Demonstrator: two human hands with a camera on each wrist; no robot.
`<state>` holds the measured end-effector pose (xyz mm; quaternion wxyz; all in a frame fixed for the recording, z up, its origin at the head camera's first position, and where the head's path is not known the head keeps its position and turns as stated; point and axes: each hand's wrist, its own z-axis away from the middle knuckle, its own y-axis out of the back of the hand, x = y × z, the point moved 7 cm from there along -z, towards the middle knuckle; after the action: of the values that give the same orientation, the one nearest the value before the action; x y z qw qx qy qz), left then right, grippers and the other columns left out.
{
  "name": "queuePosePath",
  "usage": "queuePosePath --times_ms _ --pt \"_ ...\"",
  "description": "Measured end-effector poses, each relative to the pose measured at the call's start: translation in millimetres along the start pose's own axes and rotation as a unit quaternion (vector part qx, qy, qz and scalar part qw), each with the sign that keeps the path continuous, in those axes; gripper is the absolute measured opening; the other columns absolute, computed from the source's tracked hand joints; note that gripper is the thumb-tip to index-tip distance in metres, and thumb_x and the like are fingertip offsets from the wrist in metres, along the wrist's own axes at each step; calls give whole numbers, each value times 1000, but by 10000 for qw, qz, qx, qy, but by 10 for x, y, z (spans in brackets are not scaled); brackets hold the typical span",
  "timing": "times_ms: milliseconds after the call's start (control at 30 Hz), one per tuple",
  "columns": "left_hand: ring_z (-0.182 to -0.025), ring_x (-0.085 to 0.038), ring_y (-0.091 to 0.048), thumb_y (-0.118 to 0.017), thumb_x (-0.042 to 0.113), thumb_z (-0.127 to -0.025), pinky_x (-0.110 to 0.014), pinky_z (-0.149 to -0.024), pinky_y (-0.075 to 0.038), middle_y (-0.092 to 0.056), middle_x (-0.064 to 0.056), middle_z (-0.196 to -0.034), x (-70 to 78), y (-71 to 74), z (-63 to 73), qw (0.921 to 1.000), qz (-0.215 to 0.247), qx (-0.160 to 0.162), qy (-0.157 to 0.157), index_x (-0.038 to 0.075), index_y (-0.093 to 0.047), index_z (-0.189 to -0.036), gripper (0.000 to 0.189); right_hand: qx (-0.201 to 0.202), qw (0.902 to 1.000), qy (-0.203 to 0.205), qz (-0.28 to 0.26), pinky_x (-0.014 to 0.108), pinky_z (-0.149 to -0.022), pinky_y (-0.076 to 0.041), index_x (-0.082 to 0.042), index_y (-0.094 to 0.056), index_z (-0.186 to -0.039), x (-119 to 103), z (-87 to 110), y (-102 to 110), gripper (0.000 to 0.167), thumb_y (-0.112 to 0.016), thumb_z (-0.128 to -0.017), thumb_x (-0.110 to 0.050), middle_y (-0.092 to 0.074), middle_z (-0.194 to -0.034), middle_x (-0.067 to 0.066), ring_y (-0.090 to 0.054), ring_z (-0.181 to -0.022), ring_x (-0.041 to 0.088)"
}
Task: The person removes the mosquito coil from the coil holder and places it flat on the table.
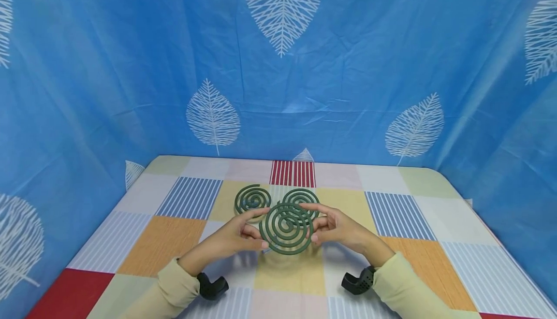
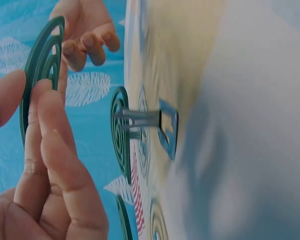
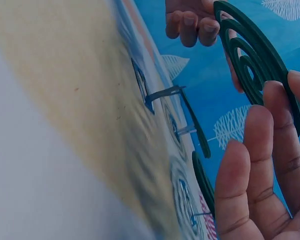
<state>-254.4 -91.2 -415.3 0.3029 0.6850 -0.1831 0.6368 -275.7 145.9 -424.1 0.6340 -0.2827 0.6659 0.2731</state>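
Between both hands a dark green mosquito coil (image 1: 287, 253) is held up above the table, its spiral facing the head camera. My left hand (image 1: 241, 234) pinches its left edge between thumb and fingers. At the opposite edge my right hand (image 1: 341, 227) pinches it the same way. Under the held coil is a small metal stand (image 2: 168, 130) with a flat base and a raised strip, partly hidden in the head view. Behind it, one mosquito coil (image 1: 300, 191) sits raised on a stand, partly covered by the held one. Another mosquito coil (image 1: 236, 204) is raised at the left.
A patchwork-patterned cloth covers the table (image 1: 287, 278). Blue curtains (image 1: 304, 92) with white leaf prints rise behind and at both sides. Each wrist wears a black camera mount (image 1: 212, 286).
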Motion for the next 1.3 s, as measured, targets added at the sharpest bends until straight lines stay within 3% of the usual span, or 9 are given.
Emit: queuePosePath --times_ms 400,633,900,1100,1300 --pt "-75 -16 -68 -75 9 -101 -29 -65 -51 -70 1 -82 52 -244 -184 9996 213 196 -65 -7 -24 -167 86 116 9997 104 -198 29 -78 -59 0 -31 -167 23 221 146 80 -69 -97 8 -71 -94 -2 -71 -84 10" --pt "-71 -11 -69 -74 6 -101 -26 -60 -50 -67 3 -79 36 -378 -290 9992 235 320 36 -6 -24 -168 84 109 9992 170 -333 30 -80 -60 -11 -41 -166 39 328 241 74 -69 -100 6 -75 -101 -1 -71 -87 9" --pt "-74 -11 -69 -75 5 -100 -25 -59 -51 -70 3 -80 23 -512 -391 9972 415 536 324 -1 -28 -169 83 18 9989 300 -370 30 -85 -61 -8 -37 -169 32 444 345 76 -65 -100 9 -77 -110 2 -74 -99 13" --pt "-73 -10 -67 -75 2 -99 -23 -57 -51 -71 3 -80 15 -598 -452 9957 621 584 350 0 -28 -169 83 -124 9988 280 -385 31 -88 -61 -11 -35 -170 42 531 419 79 -69 -100 6 -75 -121 7 -75 -105 18" --pt "-74 -10 -65 -74 2 -99 -22 -56 -50 -69 2 -79 5 -694 -546 9942 876 532 313 1 -25 -170 86 89 9998 126 -153 34 -89 -61 -6 -27 -172 41 620 503 88 -74 -98 3 -73 -128 11 -74 -112 24"
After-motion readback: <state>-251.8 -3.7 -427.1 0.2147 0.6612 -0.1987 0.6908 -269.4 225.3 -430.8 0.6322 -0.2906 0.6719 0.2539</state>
